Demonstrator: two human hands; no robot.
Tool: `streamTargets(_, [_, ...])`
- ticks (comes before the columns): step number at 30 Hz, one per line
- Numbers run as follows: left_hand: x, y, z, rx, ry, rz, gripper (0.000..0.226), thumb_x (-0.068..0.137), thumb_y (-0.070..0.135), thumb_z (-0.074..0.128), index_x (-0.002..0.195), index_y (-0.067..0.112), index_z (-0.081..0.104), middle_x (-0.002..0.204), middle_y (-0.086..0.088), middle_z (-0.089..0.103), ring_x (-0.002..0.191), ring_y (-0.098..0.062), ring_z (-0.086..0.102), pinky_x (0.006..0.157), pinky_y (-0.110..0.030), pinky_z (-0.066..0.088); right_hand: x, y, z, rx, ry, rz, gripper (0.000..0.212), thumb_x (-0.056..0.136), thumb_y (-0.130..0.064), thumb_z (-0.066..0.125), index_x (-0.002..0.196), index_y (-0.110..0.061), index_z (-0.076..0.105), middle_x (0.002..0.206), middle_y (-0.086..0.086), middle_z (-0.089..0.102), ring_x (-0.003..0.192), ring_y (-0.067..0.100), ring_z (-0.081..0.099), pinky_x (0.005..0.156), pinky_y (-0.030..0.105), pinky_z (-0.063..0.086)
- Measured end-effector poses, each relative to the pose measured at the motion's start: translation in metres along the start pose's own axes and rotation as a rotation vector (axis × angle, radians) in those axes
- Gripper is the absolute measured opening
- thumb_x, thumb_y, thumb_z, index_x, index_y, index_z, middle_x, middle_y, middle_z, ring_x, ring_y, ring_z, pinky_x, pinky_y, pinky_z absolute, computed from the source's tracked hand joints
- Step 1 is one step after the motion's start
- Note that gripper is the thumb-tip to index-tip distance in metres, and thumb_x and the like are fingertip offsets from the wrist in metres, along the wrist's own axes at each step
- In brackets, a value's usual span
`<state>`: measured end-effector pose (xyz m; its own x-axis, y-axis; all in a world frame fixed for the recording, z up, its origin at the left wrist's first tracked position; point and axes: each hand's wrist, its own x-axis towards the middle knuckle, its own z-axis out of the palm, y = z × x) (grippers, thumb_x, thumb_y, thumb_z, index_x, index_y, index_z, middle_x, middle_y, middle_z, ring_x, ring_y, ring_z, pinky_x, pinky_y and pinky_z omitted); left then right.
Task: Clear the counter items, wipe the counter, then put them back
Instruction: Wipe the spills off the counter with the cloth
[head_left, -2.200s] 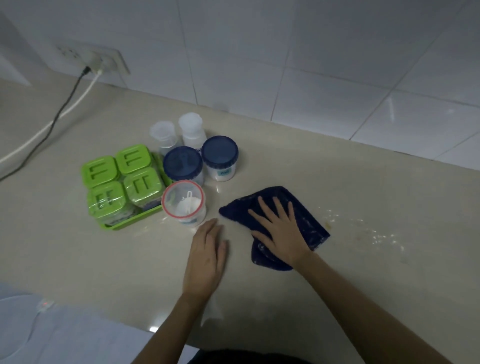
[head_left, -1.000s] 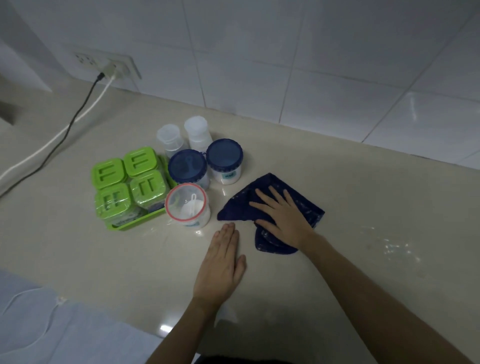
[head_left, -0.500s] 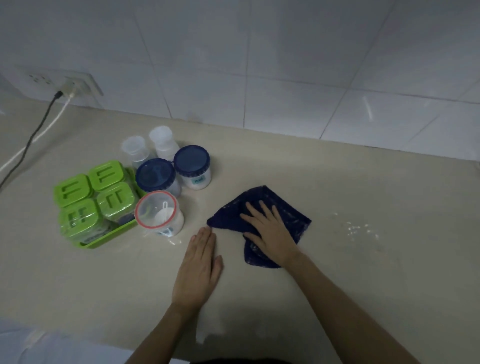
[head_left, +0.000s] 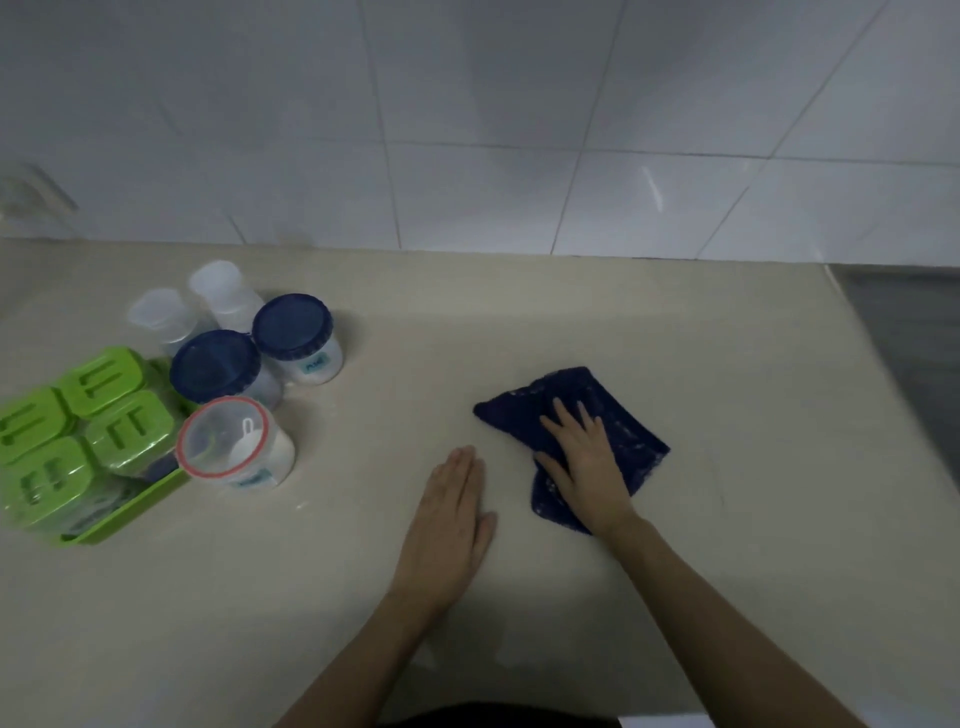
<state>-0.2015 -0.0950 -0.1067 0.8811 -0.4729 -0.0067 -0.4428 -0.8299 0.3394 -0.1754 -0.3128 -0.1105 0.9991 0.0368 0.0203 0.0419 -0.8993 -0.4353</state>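
Observation:
A dark blue cloth (head_left: 618, 413) lies flat on the beige counter (head_left: 571, 322). My right hand (head_left: 584, 465) presses on it with fingers spread. My left hand (head_left: 449, 525) rests flat on the bare counter just left of the cloth, holding nothing. At the left stands a green tray (head_left: 127, 517) with several green-lidded containers (head_left: 101, 382). Beside it are a red-rimmed clear tub (head_left: 228, 441), two blue-lidded jars (head_left: 293, 327) and two translucent white jars (head_left: 215, 283).
White wall tiles (head_left: 519, 130) back the counter. A wall socket (head_left: 28, 187) shows at the far left edge. A metal surface (head_left: 909, 332) begins at the counter's right end. The counter's front edge runs along the bottom.
My right hand has slid the cloth to the right, away from the jars. My left hand stays flat beside it. The view has shifted right, so the containers sit farther left.

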Motion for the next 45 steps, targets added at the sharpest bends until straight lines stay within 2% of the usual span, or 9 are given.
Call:
streamTargets(3, [0.005,0.006,0.007,0.139,-0.059,-0.010,0.063,0.099,0.045,0.018,0.147,0.005,0.026,0.155,-0.012,0.028,0.145,-0.021,0.024,0.117,-0.040,0.011,-0.024,-0.010,0.011,-0.051,-0.040,-0.066,0.053,0.093,-0.041,0.040,0.136,-0.012,0.044,0.150,0.010,0.037,0.140,0.032,0.029,0.117,0.048,0.018])
streamTargets(10, [0.007,0.009,0.010,0.173,-0.051,0.002,0.063,0.097,0.043,0.026,0.148,0.006,0.023,0.157,-0.009,0.021,0.146,-0.020,0.019,0.119,-0.039,0.010,-0.026,0.041,-0.030,-0.074,-0.148,-0.193,0.054,0.093,-0.047,0.035,0.141,-0.023,0.039,0.154,0.000,0.030,0.143,0.020,0.022,0.118,0.047,0.014])
streamTargets(18, [0.002,0.029,0.008,0.199,-0.020,-0.103,0.065,0.098,0.047,0.024,0.147,0.005,0.025,0.157,-0.010,0.019,0.146,-0.021,0.020,0.118,-0.034,0.008,-0.009,0.103,-0.066,-0.071,-0.051,0.150,0.049,0.095,-0.040,0.046,0.141,-0.024,0.040,0.156,0.000,0.024,0.146,0.023,0.014,0.115,0.058,0.007])
streamTargets(27, [-0.020,0.092,0.029,0.148,-0.039,-0.120,0.062,0.100,0.044,0.023,0.150,0.008,0.016,0.159,-0.008,0.012,0.148,-0.018,0.010,0.119,-0.032,0.001,-0.083,0.102,-0.061,-0.070,-0.046,-0.064,0.048,0.090,-0.045,0.038,0.127,-0.020,0.056,0.143,0.004,0.049,0.129,0.027,0.048,0.107,0.051,0.037])
streamTargets(32, [-0.018,0.090,0.029,0.142,-0.017,-0.113,0.062,0.097,0.042,0.029,0.146,0.004,0.030,0.156,-0.011,0.027,0.145,-0.019,0.020,0.121,-0.031,0.003,-0.114,0.194,-0.110,-0.137,0.060,0.300,0.046,0.094,-0.042,0.047,0.135,-0.023,0.047,0.152,0.003,0.035,0.138,0.024,0.034,0.113,0.057,0.020])
streamTargets(36, [-0.019,0.092,0.034,0.141,-0.002,-0.109,0.062,0.096,0.041,0.030,0.144,0.003,0.032,0.155,-0.012,0.030,0.145,-0.021,0.022,0.121,-0.034,0.007,-0.113,0.194,-0.112,-0.128,0.068,0.440,0.046,0.095,-0.037,0.048,0.138,-0.021,0.044,0.155,0.008,0.028,0.142,0.032,0.025,0.113,0.062,0.012])
streamTargets(39, [-0.020,0.092,0.034,0.140,0.003,-0.105,0.063,0.096,0.042,0.028,0.145,0.003,0.031,0.155,-0.011,0.028,0.145,-0.021,0.022,0.121,-0.034,0.008,-0.110,0.144,-0.088,-0.130,0.032,0.310,0.044,0.092,-0.040,0.047,0.132,-0.021,0.052,0.149,0.009,0.039,0.136,0.038,0.035,0.108,0.065,0.023])
streamTargets(42, [-0.021,0.094,0.033,0.131,0.008,-0.101,0.064,0.096,0.043,0.024,0.148,0.006,0.024,0.157,-0.009,0.023,0.146,-0.018,0.017,0.121,-0.031,0.002,-0.121,0.093,-0.056,-0.168,-0.061,-0.058,0.044,0.086,-0.042,0.042,0.123,-0.024,0.058,0.140,0.006,0.052,0.125,0.036,0.050,0.099,0.068,0.037])
streamTargets(45, [-0.020,0.096,0.034,0.138,0.005,-0.097,0.063,0.096,0.042,0.022,0.148,0.006,0.023,0.157,-0.010,0.023,0.146,-0.019,0.017,0.121,-0.030,-0.001,-0.139,0.081,-0.048,-0.171,-0.100,-0.160,0.043,0.086,-0.042,0.039,0.121,-0.026,0.059,0.138,0.001,0.055,0.125,0.026,0.053,0.107,0.055,0.031])
